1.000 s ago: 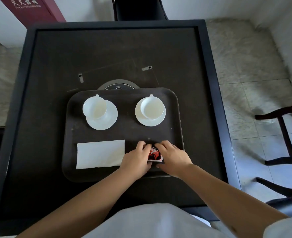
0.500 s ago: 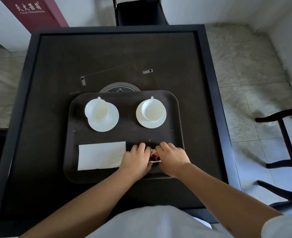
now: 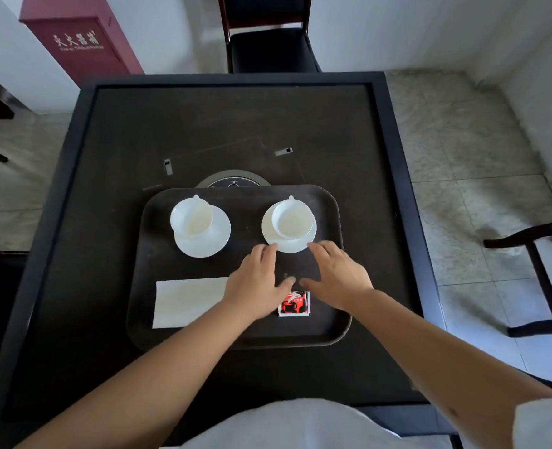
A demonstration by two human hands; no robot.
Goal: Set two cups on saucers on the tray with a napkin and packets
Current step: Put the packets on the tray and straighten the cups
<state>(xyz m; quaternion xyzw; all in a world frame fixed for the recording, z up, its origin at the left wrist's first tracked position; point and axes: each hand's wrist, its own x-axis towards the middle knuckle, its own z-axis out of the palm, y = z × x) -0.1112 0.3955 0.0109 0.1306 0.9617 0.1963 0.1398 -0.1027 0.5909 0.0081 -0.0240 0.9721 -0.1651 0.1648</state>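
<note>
1 napkin (image 3: 187, 301) corner under left hand (image 3: 255, 281)

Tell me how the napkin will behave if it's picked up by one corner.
The napkin looks like thin folded paper lying flat on the tray, so it is probably very light and floppy, and would likely droop or unfold. Pushed, it may slide or wrinkle rather than hold its shape.

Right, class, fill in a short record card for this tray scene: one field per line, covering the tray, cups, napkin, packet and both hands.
tray: dark, on black table
left cup: on left saucer
right cup: on right saucer
napkin: flat, tray's near left
packet: red, white-edged, right of napkin
left hand: open, fingers towards right saucer
right hand: open, beside right saucer
</note>
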